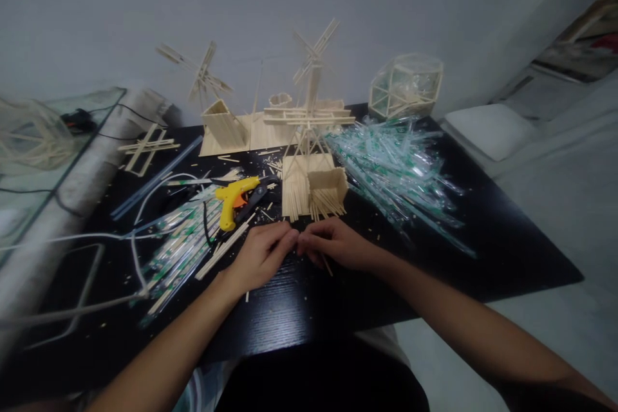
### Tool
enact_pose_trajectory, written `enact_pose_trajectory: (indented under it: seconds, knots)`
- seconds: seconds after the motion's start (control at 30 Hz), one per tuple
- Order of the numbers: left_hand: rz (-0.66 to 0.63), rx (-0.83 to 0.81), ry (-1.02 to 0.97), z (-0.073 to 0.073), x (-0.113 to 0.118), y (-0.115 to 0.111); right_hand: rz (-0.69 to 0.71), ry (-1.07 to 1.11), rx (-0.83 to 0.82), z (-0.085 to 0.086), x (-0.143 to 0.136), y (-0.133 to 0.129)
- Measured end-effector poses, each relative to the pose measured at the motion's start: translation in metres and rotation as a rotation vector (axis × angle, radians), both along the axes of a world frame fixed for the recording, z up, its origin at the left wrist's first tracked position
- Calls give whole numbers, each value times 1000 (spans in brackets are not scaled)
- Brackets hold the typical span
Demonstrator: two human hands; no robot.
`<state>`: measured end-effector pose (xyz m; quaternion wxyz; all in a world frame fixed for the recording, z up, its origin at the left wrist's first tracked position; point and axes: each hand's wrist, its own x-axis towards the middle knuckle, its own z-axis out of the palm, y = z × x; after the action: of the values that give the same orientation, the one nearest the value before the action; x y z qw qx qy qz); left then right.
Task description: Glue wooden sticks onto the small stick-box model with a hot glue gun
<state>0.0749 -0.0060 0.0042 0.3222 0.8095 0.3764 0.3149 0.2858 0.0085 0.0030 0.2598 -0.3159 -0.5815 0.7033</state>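
Observation:
My left hand [263, 252] and my right hand [340, 243] meet fingertip to fingertip just above the front part of the black table. Both are closed in a pinch. A thin wooden stick [327, 264] pokes out below my right fingers. Whatever lies between my left fingertips is hidden. Right behind my hands stands a small stick-built model with a flat wooden base [294, 188], an open box [329, 183] holding short sticks, and crossed blades [309, 117]. A yellow glue gun [234, 198] lies beyond my left hand, near loose wooden sticks [223, 252].
Plastic-wrapped stick packs [186, 238] lie at left, crossed by a white cable [135, 257]. Many clear wrappers [400, 167] are heaped at right. Behind are another windmill model [224, 125] and a faceted stick frame [406, 87]. A glass-topped surface [62, 148] borders the left.

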Motion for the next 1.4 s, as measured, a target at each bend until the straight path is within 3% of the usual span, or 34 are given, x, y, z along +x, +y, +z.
enact_pose_trajectory:
  seconds: [0.17,0.4,0.63,0.93,1.17,1.4]
  knots:
    - [12,20,-12,-3,3,-3,25,-22,47,2,2,1]
    - [151,16,-55,-5,4,-1,22,-9,62,-3,5,6]
    - [210,21,-65,0,-1,5,-18,-4,56,-3,6,7]
    - [209,104,-43,3,-3,8,-51,28,-44,-3,9,8]
    - [151,131,-12,0,-4,7,-15,120,-245,-11,4,6]
    - [132,152,1,1,-1,5,3,29,-68,-8,5,6]
